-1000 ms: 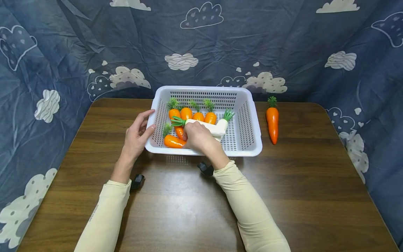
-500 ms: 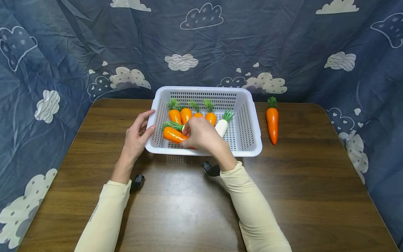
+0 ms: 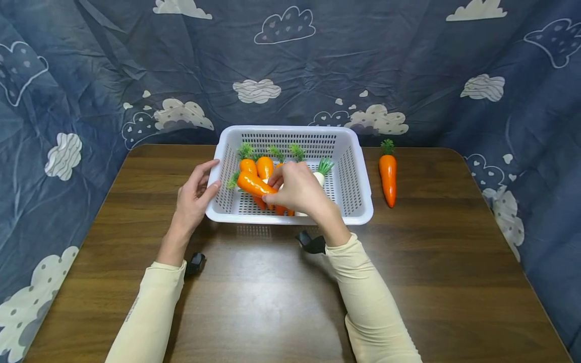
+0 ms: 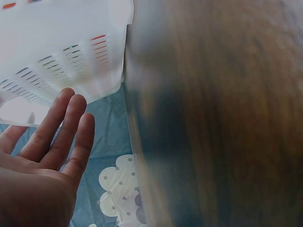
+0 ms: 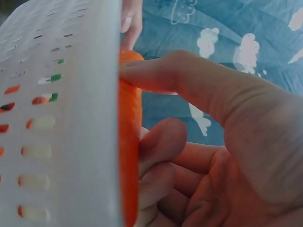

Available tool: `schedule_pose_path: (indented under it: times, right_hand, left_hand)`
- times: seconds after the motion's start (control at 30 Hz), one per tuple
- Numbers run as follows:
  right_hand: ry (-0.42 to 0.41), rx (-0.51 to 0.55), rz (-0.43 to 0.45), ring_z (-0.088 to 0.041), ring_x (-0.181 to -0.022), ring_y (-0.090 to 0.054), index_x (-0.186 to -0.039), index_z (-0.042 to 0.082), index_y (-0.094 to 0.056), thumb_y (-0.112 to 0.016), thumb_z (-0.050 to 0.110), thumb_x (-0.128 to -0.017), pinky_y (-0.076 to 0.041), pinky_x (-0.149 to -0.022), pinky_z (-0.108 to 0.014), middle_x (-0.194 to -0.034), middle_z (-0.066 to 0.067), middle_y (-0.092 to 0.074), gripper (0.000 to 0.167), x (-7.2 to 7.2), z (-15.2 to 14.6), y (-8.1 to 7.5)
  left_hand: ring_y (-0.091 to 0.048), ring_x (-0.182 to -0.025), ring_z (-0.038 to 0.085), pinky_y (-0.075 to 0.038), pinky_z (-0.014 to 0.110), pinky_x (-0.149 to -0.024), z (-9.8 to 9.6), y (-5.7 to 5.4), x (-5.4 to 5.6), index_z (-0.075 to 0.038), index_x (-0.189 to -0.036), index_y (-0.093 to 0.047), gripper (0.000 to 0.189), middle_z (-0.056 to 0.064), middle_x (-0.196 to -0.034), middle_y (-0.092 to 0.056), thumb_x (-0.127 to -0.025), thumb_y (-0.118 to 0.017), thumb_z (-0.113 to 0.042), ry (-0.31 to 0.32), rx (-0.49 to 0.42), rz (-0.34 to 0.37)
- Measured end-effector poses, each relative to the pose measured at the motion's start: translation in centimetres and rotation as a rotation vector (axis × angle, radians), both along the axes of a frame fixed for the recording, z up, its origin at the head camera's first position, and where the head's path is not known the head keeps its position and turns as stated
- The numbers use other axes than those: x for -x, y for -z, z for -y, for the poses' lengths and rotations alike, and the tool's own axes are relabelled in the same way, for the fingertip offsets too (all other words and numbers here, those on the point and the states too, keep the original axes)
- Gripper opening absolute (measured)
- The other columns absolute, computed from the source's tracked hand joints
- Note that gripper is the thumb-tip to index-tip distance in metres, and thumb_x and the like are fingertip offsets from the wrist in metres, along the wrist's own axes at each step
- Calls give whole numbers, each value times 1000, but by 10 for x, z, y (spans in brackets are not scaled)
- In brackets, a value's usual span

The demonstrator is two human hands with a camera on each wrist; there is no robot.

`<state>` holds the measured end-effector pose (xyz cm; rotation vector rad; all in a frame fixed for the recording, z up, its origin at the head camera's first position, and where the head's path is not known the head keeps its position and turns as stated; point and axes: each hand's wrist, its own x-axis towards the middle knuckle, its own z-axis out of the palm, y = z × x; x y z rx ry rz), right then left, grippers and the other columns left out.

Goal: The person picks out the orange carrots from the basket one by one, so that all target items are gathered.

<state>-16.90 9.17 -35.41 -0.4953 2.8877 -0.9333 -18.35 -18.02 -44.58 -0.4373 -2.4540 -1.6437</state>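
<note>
A white slotted plastic basket (image 3: 290,220) stands on the table. My left hand (image 3: 192,196) is at its left end, with fingertips and thumb at the rim. In the left wrist view the left hand's fingers (image 4: 75,118) extend straight beside the slotted wall. With thumb and fingers my right hand (image 3: 301,189) pinches a shiny orange toy carrot (image 3: 255,184) near its lower end, above other carrots in the basket. The right wrist view has this carrot (image 5: 130,113) just behind the basket's rim. A white radish (image 3: 320,178) with green leaves lies partly hidden behind my right hand.
More orange carrots (image 3: 265,166) with leafy tops lie along the basket's back. A single carrot (image 3: 388,176) lies on the brown wooden table (image 3: 436,252), right of the basket. Behind hangs a blue cloud-print cloth (image 3: 290,75).
My right hand has moved slightly right and lifted the carrot up and away from the basket's front. The radish that lay crosswise is now mostly hidden. My left hand stays at the rim.
</note>
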Motion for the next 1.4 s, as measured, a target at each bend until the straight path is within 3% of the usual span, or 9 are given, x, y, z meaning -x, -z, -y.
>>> schedule_pose_path:
  times: [0.4,0.77,1.0,1.17,1.4]
  right_hand:
    - [4,70,-8,-19,-86,-71,-95,7,-78,-86,23,-79,-57,-78,-31,-91,-4,-78,24,2,-16,-1]
    - [134,138,-45,-28,-94,-72,-104,5,-79,-87,26,-83,-55,-78,-36,-94,-7,-79,31,1,-34,-6]
    - [193,138,-75,-22,-83,-66,-103,7,-80,-87,29,-83,-51,-65,-33,-93,-5,-79,30,-1,-48,-1]
    - [230,141,-91,-23,-82,-65,-104,6,-80,-85,27,-85,-49,-64,-32,-92,-7,-80,28,-2,-61,1]
    - [295,122,-106,-24,-65,-63,-107,5,-79,-85,29,-86,-50,-57,-32,-98,-11,-80,32,-3,-87,0]
  left_hand:
    - [-75,-101,45,-57,14,-72,1,1,1,-21,-155,-52,51,24,-127,-73,-105,-62,-17,11,-25,-12]
    - [-75,-100,43,-57,14,-74,0,2,1,-20,-154,-53,50,23,-126,-74,-105,-63,-17,8,-30,-17]
    - [-74,-102,44,-57,14,-74,-1,2,0,-20,-155,-52,50,24,-128,-73,-106,-62,-17,10,-43,-6]
    - [-74,-103,45,-58,15,-74,-1,2,-1,-20,-155,-52,50,25,-128,-72,-106,-61,-18,13,-51,4]
    - [-74,-103,46,-58,15,-74,-1,4,1,-21,-154,-53,49,25,-128,-73,-106,-61,-17,12,-56,3]
